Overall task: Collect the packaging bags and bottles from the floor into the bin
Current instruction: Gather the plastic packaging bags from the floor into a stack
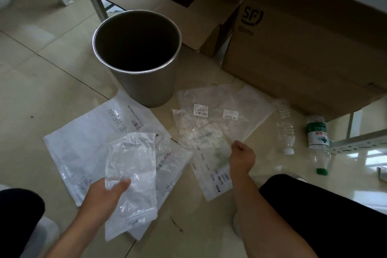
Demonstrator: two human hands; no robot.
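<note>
Your left hand (104, 192) is closed on a clear crinkled bag (132, 178), thumb on top, fingers beneath; the bag is lifted above the floor. Directly under and beyond that hand lies a large white bag (83, 138) printed "WEAR", flat on the tiles, with another clear bag (171, 163) overlapping its right edge.

Your right hand (243, 157) is curled into a pinch on the near edge of a clear bag with small print (211, 174) that lies on the floor. Beyond that hand, two more clear bags carry white barcode labels (201, 110), overlapping one another.

Right of the right hand, a clear bottle with a white cap (285, 128) lies on its side; further right, a bottle with a green label (317, 136) and green cap, also lying down.

The metal bin (138, 81) stands upright beyond both hands, roughly between them, its base just touching the white bag. Cardboard boxes (303, 48) sit behind it and to its right.
</note>
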